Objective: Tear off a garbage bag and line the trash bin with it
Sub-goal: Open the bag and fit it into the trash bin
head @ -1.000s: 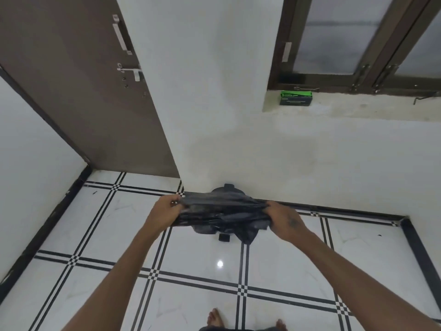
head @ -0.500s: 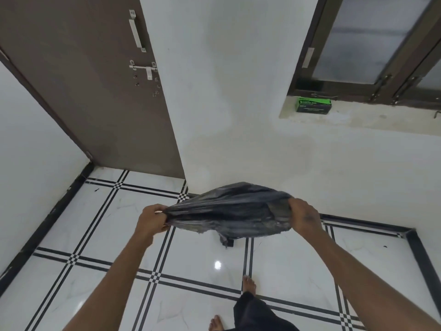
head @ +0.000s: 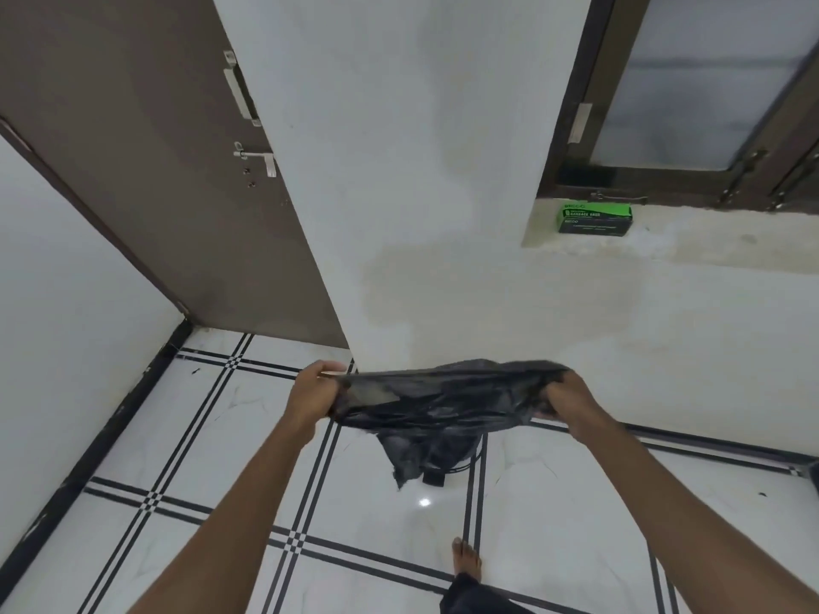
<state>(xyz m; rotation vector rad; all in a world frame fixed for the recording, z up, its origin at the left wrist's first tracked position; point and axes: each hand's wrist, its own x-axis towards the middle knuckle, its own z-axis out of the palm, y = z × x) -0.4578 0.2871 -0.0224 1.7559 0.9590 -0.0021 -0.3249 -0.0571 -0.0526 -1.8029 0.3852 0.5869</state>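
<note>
A black garbage bag (head: 438, 403) is stretched wide between my two hands at mid-frame, its mouth pulled open and its body hanging down. My left hand (head: 312, 396) grips the bag's left edge. My right hand (head: 569, 403) grips the right edge. Below and behind the bag, only the base and pedal of a dark trash bin (head: 436, 474) show on the floor by the wall; the bag hides the rest. A green box of garbage bags (head: 594, 218) lies on the window ledge.
A brown door (head: 155, 170) with a metal handle stands at the left, beside a white wall corner. A window (head: 691, 95) is at the upper right. The floor is white tile with black lines. My bare foot (head: 465, 560) is at the bottom.
My hands have moved further apart, stretching the bag's mouth wider. The view has shifted closer to the wall, and my foot has stepped forward.
</note>
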